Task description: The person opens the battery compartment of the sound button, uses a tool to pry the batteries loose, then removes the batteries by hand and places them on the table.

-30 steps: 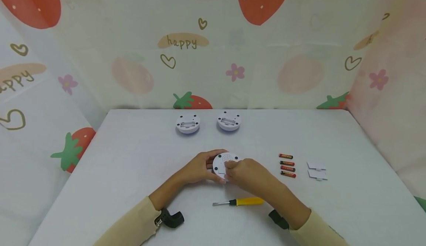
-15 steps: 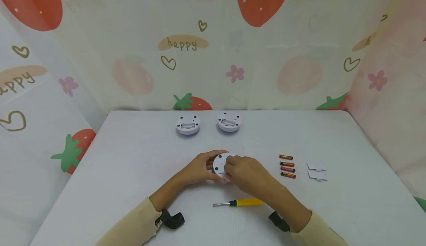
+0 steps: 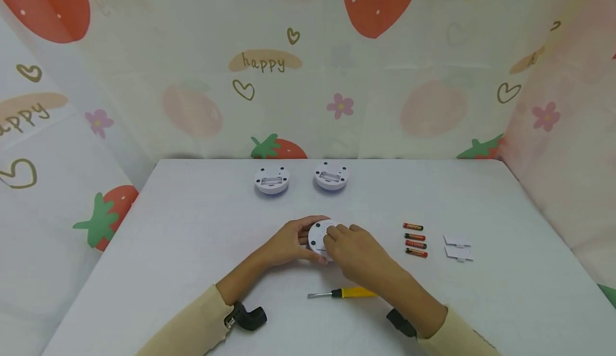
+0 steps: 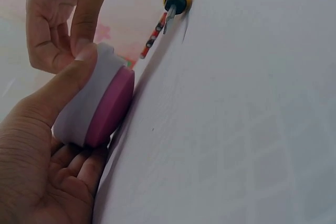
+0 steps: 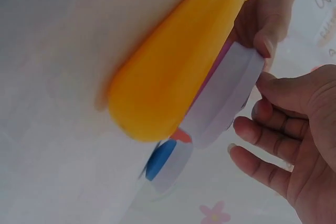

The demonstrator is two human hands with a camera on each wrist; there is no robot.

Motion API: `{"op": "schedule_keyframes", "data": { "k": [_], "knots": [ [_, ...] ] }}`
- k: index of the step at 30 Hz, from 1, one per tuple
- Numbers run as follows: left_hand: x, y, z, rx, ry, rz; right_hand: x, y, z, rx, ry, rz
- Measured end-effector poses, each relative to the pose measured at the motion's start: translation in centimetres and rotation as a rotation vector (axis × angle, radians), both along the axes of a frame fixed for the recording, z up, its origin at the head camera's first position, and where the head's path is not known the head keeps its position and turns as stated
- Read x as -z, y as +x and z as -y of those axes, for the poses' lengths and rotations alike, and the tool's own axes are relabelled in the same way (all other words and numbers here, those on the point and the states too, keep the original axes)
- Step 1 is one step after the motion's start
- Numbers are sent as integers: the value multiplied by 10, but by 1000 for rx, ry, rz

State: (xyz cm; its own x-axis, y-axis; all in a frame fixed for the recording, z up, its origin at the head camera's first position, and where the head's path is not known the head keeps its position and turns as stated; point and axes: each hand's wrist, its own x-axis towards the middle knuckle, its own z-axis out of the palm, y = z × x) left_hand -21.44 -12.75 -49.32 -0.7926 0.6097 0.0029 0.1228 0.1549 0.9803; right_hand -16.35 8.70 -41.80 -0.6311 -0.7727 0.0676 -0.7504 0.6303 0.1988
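Note:
My left hand (image 3: 287,242) grips a round white device (image 3: 317,237) with small black feet and a dotted patch of holes on its upturned back. In the left wrist view its underside is pink (image 4: 111,109), near the tabletop. The right hand (image 3: 358,252) lies over the device's right part, its bent fingers and thumb (image 5: 286,92) at the back's edge. Whether they pinch anything there is hidden. On the near side lies a flat screwdriver with a yellow handle (image 3: 357,292), its tip to the left; the right forearm covers the handle's end.
Two similar devices (image 3: 271,180) (image 3: 331,176) with uncovered battery bays lie at the table's far edge. Several red-and-black batteries (image 3: 415,244) are stacked in a column at the right, beside two white battery covers (image 3: 459,253). Printed cloth walls (image 3: 375,78) stand behind the white table (image 3: 192,201).
The right hand's fingers have shifted slightly on the device's back, and its wrist has dropped a little over the screwdriver's handle end. The left hand keeps its hold.

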Motion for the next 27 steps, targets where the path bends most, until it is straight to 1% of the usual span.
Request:
{"op": "schedule_keyframes", "data": {
  "k": [5,10,16,22,27],
  "knots": [
    [0,0,0,-5,-10,-2,0,0,1,5,22,-17],
    [0,0,0,-10,-17,1,-1,-1,2,17,37,-8],
    [-2,0,-1,-21,-23,10,-3,-1,1,40,33,32],
    [0,0,-1,-19,-17,8,-4,-2,0,57,17,77],
    [0,0,0,-21,-15,9,-5,-2,0,60,8,89]
  ]
}}
